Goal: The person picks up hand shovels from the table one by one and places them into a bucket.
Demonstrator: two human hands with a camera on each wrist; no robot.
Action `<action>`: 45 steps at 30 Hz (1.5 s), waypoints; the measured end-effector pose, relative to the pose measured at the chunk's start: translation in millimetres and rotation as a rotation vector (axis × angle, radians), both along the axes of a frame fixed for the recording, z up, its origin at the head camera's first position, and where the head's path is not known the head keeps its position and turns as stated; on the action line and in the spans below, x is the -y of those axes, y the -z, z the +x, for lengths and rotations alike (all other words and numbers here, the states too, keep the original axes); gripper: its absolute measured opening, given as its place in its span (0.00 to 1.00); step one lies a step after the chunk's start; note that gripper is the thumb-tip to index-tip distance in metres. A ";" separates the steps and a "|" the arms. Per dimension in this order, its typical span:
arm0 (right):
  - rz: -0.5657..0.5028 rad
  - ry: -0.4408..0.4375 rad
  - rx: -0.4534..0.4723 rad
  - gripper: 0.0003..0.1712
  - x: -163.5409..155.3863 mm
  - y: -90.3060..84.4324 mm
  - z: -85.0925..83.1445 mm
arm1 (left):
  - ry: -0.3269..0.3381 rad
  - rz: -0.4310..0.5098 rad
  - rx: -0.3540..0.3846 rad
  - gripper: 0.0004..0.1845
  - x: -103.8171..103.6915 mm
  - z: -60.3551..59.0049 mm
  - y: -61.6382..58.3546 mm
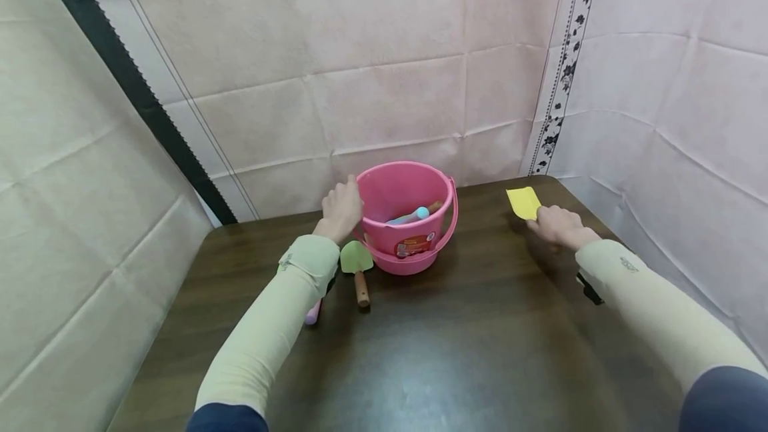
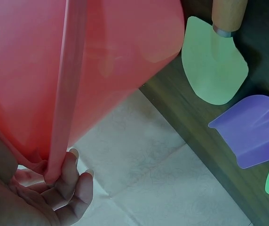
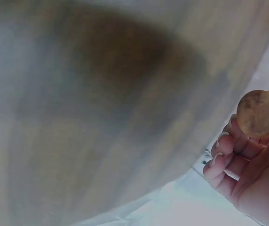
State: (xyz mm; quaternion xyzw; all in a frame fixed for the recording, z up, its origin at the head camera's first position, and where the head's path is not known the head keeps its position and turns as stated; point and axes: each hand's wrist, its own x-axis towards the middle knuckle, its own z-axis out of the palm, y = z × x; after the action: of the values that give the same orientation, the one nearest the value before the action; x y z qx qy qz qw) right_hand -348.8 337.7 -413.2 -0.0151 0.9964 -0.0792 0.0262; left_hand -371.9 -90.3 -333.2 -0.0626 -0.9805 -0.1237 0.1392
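Tabletop purple scoop (image 2: 254,136): left-wrist view only.

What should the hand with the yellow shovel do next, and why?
Probably carry the yellow shovel over to the pink bucket and drop it in. The right hand already holds its wooden handle, the left hand grips the bucket's rim, and other toy tools already sit inside the bucket.

Glossy round pink plastic bucket (image 1: 405,219); matt green trowel (image 1: 357,257) with a wooden handle; polished dark wood-grain tabletop (image 1: 480,339).
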 end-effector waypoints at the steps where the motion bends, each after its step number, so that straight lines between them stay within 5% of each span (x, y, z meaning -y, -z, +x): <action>1: -0.001 -0.003 -0.003 0.20 1.7 -4.8 -1.2 | 0.000 0.000 0.001 0.14 0.0 0.0 -0.1; 21: 0.031 -0.081 -0.144 0.25 36.3 -93.6 -16.1 | 0.004 -0.002 -0.004 0.14 0.1 1.4 -2.6; 45: -0.072 -0.283 -0.277 0.20 104.1 -140.4 -3.8 | -0.001 0.015 -0.004 0.13 -0.9 4.0 -2.9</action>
State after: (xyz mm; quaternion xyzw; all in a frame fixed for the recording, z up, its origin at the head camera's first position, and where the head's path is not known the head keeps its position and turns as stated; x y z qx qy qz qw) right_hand -352.6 233.6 -272.8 -0.1668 0.9750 -0.1073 -0.1007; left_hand -367.9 -89.4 -330.3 -0.0614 -0.9793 -0.1310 0.1417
